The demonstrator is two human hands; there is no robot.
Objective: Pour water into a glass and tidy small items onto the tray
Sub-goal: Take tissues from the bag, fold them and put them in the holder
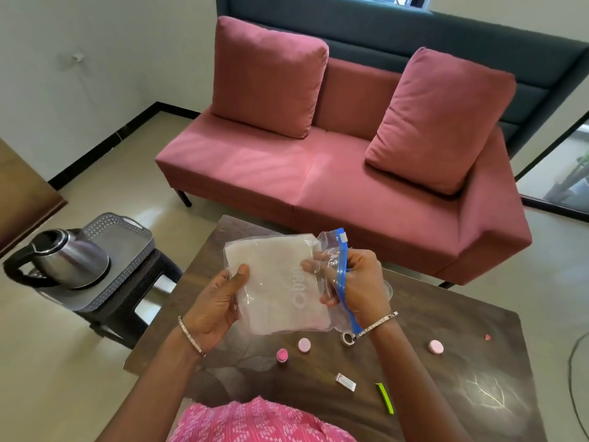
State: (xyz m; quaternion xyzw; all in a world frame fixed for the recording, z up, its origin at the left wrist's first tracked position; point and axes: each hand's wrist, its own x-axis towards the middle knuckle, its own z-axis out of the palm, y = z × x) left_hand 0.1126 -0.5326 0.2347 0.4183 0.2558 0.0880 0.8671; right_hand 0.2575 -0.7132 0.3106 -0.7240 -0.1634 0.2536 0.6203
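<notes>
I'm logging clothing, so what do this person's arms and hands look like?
Both forearms are bare, without sleeves. A thin silvery left bangle circles the wrist of the left hand, and a matching right bangle that of the right hand. A pink white-flecked garment shows below.

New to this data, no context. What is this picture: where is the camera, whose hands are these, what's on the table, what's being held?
There is no robot here. One wide-angle camera sits on a person's head and looks down at their own hands. The left hand and the right hand both hold a clear zip bag with something white inside, above a dark table. The right hand pinches it near the blue zip strip. On the table lie three pink round pieces, a white packet, a green stick and a metal ring. To the left, a steel kettle sits on a grey tray on a dark stool. A pink sofa stands behind.
</notes>
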